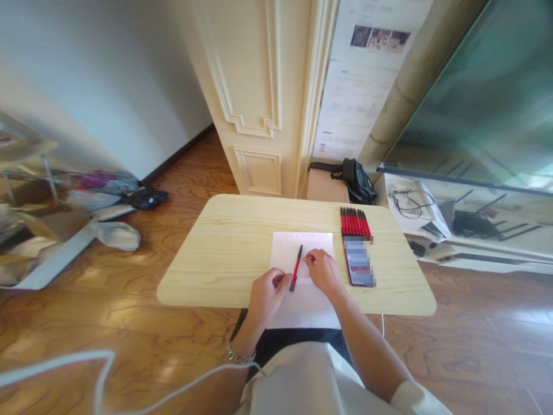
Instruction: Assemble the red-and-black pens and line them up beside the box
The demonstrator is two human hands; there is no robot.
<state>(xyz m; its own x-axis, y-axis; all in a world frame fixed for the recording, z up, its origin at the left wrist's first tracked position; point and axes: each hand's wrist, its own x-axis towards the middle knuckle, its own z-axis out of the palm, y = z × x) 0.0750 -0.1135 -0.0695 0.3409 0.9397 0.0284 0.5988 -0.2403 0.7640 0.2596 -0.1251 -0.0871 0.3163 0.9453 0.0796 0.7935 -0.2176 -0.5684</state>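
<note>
A white sheet of paper (302, 248) lies on a small light wooden table (224, 253). A red pen with black ends (296, 268) lies on the sheet, pointing away from me. My left hand (266, 297) rests on the sheet with fingers curled, its fingertips touching the pen's near end. My right hand (323, 270) sits just right of the pen, fingers bent down onto the paper. Whether either hand actually grips the pen is unclear.
A row of several red and black pens (355, 222) lies at the table's back right, with a phone (359, 262) just in front. A black bag (356, 178) sits behind the table. Clutter (108, 196) lies on the wooden floor at left. A white cable (99, 374) crosses the foreground.
</note>
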